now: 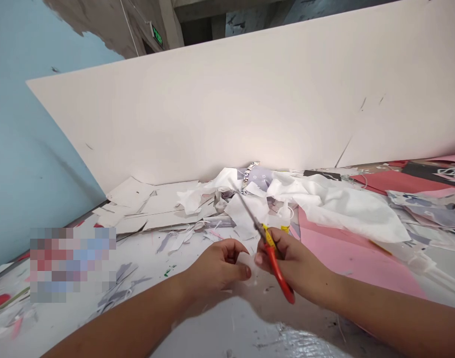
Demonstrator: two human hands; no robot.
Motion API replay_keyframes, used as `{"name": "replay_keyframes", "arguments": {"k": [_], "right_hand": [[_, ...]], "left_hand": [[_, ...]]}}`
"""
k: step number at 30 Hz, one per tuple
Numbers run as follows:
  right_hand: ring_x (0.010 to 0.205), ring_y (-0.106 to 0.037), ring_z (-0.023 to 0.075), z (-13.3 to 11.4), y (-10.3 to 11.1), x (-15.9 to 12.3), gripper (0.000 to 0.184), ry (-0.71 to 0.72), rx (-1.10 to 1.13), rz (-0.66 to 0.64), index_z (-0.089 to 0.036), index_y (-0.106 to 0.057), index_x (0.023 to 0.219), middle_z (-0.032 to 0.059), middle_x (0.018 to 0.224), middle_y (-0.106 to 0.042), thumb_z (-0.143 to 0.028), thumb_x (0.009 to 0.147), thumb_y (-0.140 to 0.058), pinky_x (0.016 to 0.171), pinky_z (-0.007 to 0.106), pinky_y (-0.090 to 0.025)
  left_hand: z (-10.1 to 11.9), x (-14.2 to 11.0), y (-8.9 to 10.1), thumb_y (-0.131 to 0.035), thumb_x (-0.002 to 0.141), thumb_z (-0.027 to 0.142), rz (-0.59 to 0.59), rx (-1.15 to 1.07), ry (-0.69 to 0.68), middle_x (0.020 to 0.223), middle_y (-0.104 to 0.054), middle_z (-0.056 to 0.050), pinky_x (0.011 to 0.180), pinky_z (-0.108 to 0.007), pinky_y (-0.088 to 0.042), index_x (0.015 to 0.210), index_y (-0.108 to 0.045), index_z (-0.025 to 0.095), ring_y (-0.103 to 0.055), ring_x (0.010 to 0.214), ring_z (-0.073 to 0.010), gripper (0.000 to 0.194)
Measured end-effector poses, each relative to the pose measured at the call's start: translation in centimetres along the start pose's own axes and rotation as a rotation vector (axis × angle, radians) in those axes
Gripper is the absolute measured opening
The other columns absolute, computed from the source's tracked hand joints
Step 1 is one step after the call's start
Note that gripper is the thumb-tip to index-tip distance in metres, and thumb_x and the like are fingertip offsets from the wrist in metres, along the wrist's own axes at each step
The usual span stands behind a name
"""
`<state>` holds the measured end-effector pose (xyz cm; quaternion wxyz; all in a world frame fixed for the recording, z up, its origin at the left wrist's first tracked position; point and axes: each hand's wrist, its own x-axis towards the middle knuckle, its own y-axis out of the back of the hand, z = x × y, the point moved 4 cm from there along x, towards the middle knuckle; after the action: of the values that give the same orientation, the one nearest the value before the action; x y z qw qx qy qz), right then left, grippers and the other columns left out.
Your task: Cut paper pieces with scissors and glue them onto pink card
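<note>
Between thumb and curled fingers, my left hand [220, 267] pinches a small piece of white paper [245, 260] just above the table. My right hand [292, 261] is closed around red-and-yellow scissors [274, 263], whose blades point away and up to the left. The fingertips of my right hand are close to the paper's right edge; whether they touch it I cannot tell. Past the blades lies a crumpled white sheet [246, 214]. A small white glue bottle [285, 215] with a yellow label stands behind my right hand.
White cloth [335, 201] lies at the back right, beside pink sheets [324, 248] and red sheets [395, 180]. Cut cardboard [130, 199] is piled at the back left. Paper scraps [119, 283] litter the table's left side. A tall white board [231, 109] stands behind everything.
</note>
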<state>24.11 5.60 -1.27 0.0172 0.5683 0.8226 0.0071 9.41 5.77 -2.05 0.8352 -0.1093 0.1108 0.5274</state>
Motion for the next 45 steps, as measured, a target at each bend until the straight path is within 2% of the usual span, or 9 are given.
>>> {"name": "replay_keyframes", "arguments": {"k": [3,7,13,18,27,30,34,39,45], "right_hand": [[0.053,-0.043,0.0098,-0.4,0.5,0.0,0.032,0.103,0.082,-0.008,-0.020,-0.043,0.072,-0.0046,0.060,-0.045,-0.048,0.073,-0.060,0.051,0.024,-0.036],[0.067,-0.052,0.0147,-0.7,0.6,0.2,0.032,0.070,0.128,-0.035,-0.019,-0.048,0.086,-0.0007,0.073,-0.053,-0.044,0.071,-0.063,0.064,0.030,-0.041],[0.052,-0.032,0.0079,-0.3,0.2,0.0,0.037,-0.051,-0.007,-0.046,-0.022,-0.040,0.077,-0.0081,0.060,-0.035,-0.049,0.068,-0.064,0.050,0.022,-0.029],[0.063,-0.041,0.0134,-0.2,0.6,-0.7,0.048,0.041,-0.195,-0.046,-0.021,-0.047,0.082,-0.0020,0.071,-0.043,-0.060,0.060,-0.065,0.054,0.026,-0.036],[0.060,-0.037,0.0123,-1.4,-0.4,-2.6,0.050,0.047,-0.307,-0.209,-0.019,-0.049,0.086,-0.0017,0.068,-0.039,-0.065,0.079,-0.034,0.056,0.027,-0.036],[0.061,-0.042,0.0131,-1.4,-0.2,-2.2,0.043,0.068,-0.248,-0.137,-0.019,-0.046,0.080,-0.0012,0.068,-0.043,-0.061,0.081,-0.035,0.059,0.028,-0.038],[0.067,-0.047,0.0145,-1.7,0.5,-1.3,0.029,0.147,-0.136,0.021,-0.020,-0.045,0.078,-0.0001,0.074,-0.051,-0.047,0.077,-0.056,0.063,0.030,-0.038],[0.062,-0.051,0.0143,-2.3,0.5,-0.8,0.018,0.219,0.163,-0.039,-0.021,-0.041,0.079,-0.0044,0.062,-0.048,-0.029,0.077,-0.057,0.062,0.030,-0.038],[0.056,-0.050,0.0121,-2.1,0.6,-0.9,0.018,0.039,0.293,-0.040,-0.020,-0.045,0.077,-0.0041,0.066,-0.050,-0.017,0.065,-0.058,0.058,0.029,-0.039]], "left_hand": [[0.5,0.3,0.7,-0.069,0.061,0.025,0.019,-0.023,-0.096,0.059,-0.050,0.005,0.049,-0.020,-0.036,0.073,-0.048,0.018,-0.045,0.050,-0.0062,0.025],[1.8,0.5,2.0,-0.070,0.063,0.029,0.127,-0.070,-0.210,0.067,-0.055,0.003,0.058,-0.021,-0.038,0.074,-0.049,0.018,-0.052,0.062,-0.0088,0.026],[3.1,-0.2,2.2,-0.063,0.070,0.033,0.200,-0.004,-0.286,0.063,-0.052,0.003,0.054,-0.020,-0.033,0.072,-0.053,0.016,-0.049,0.057,-0.0077,0.019],[3.5,-0.8,2.0,-0.058,0.073,0.038,0.294,0.056,-0.297,0.057,-0.053,0.002,0.053,-0.022,-0.035,0.068,-0.053,0.017,-0.048,0.053,-0.0091,0.022],[6.2,-1.8,2.0,-0.056,0.074,0.037,0.390,0.030,-0.391,0.051,-0.055,0.001,0.051,-0.023,-0.035,0.059,-0.051,0.016,-0.047,0.047,-0.0086,0.027],[6.1,-1.6,1.4,-0.057,0.073,0.037,0.349,0.022,-0.369,0.050,-0.055,0.001,0.050,-0.023,-0.036,0.060,-0.052,0.016,-0.049,0.048,-0.0095,0.026],[5.0,-1.2,-0.5,-0.056,0.075,0.036,0.164,0.059,-0.316,0.050,-0.056,0.001,0.049,-0.022,-0.036,0.063,-0.056,0.015,-0.048,0.046,-0.0089,0.024],[3.7,-1.5,-2.9,-0.055,0.077,0.040,-0.009,0.084,-0.299,0.056,-0.055,0.000,0.050,-0.021,-0.037,0.068,-0.057,0.015,-0.047,0.048,-0.0074,0.026],[3.2,-2.2,-1.4,-0.056,0.078,0.035,-0.073,0.137,-0.450,0.074,-0.057,-0.002,0.065,-0.024,-0.041,0.080,-0.055,0.017,-0.052,0.069,-0.0115,0.018]]}}
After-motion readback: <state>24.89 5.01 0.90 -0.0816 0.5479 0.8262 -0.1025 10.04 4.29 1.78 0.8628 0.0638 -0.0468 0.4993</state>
